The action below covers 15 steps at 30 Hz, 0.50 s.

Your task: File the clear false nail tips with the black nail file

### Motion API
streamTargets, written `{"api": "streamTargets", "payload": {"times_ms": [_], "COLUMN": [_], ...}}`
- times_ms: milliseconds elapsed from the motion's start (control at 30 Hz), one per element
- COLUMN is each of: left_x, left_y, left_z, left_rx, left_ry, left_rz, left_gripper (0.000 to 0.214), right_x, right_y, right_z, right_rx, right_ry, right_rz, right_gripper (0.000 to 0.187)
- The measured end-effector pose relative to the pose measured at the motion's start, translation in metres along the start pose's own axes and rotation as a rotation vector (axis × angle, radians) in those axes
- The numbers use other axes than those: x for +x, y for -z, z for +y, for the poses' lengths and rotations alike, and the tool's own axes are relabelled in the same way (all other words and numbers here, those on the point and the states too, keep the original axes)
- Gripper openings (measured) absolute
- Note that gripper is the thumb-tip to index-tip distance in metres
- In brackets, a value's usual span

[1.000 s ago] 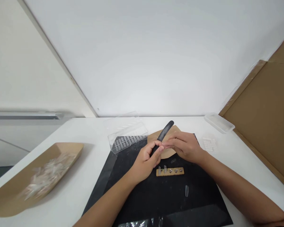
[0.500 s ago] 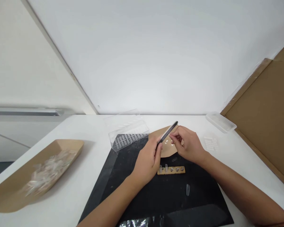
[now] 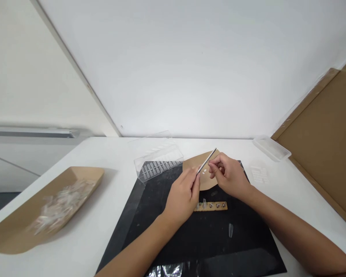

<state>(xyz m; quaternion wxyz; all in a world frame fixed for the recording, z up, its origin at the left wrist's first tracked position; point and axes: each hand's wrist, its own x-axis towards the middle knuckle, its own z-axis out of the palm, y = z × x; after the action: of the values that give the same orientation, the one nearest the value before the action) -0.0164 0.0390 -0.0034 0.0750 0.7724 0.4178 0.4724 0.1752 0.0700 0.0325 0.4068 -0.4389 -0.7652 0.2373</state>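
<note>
A slim nail file (image 3: pixel 207 160), dark with a pale side, slants up and to the right out of my left hand (image 3: pixel 181 197), which is closed around its lower end. Close by its upper part, my right hand (image 3: pixel 230 176) is pinched; what sits between those fingertips is too small to make out. Beneath both hands lies a brown sheet (image 3: pixel 192 163) with small white pieces (image 3: pixel 204 171) on it. Nearer to me a wooden strip (image 3: pixel 216 206) carries a row of small metal mounts, with clear nail tips (image 3: pixel 204 204) standing at its left end.
A loose clear nail tip (image 3: pixel 230 230) lies on the black mat (image 3: pixel 190 242). Behind my left hand is an open clear box of nail tips (image 3: pixel 157 168). A brown tray (image 3: pixel 14 231) heaped with clear pieces stands left; a translucent container (image 3: pixel 272 149) sits back right beside cardboard (image 3: pixel 323 142).
The nail file has turned, so more of its narrow pale edge shows. Both hands stay close together over the brown sheet. The whole view has shifted slightly.
</note>
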Motion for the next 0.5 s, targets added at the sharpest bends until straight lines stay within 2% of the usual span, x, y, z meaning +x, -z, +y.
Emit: {"api": "streamTargets", "payload": {"times_ms": [133,300,500], "left_x": [0.001,0.003,0.000], "left_y": [0.003,0.005,0.000], "left_z": [0.006,0.009,0.005], "left_rx": [-0.034,-0.063,-0.033], "left_ry": [0.024,0.066,0.067], "left_rz": [-0.038,-0.055,-0.068], "left_gripper": [0.033,0.032,0.031], "right_x": [-0.001,0.000,-0.003], "right_y": [-0.004,-0.008,-0.014], "right_z": [0.006,0.018,0.021], "right_rx": [-0.048,-0.121,-0.582], "right_ry": [0.055,0.253,0.519], "right_rz": [0.036,0.117,0.279], "right_gripper": [0.009,0.010,0.017]}}
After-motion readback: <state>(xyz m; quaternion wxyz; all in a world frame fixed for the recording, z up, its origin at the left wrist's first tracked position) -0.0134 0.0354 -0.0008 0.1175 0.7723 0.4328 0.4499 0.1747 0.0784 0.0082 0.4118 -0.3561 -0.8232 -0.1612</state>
